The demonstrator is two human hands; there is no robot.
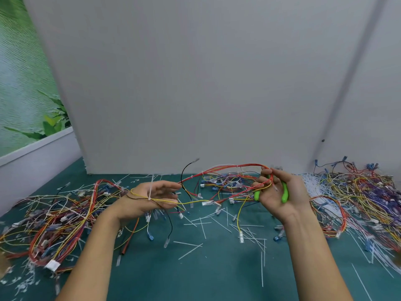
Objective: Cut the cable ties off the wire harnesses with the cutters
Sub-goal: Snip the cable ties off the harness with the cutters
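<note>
**Tie found, cutters not yet on it**

Your left hand (155, 195) lies palm up, fingers straight and loosely together, gripping nothing. The harness (217, 169) only drapes over it. The tie (149, 193) you want sits on the thin yellow and dark wires that cross that palm, just behind the finger bases. Its white tail stands up past the edge of the hand.

Your right hand (280, 193) has its fingers curled round the cutters (285, 192), the two green handles standing apart in the palm. The blades are hidden, so I cannot tell which way they point. Red wires of the same harness loop over those fingertips, so this hand is caught up in the work.

I judge you are between finding the tie and cutting it: it is presented, but the cutters are well apart from it.

The next move likely calls for three things:
- Close your left fingers on the wires beside the tie to steady it.
- Slip the red loop off your right fingertips.
- Bring the cutters across and catch only the tie's band, since these wires look thin and easy to nick.

Offcuts (202, 230) litter the mat (217, 274) below your wrists. More harnesses lie heaped outside each hand: the left pile (54, 224) and the right pile (364, 192).
</note>
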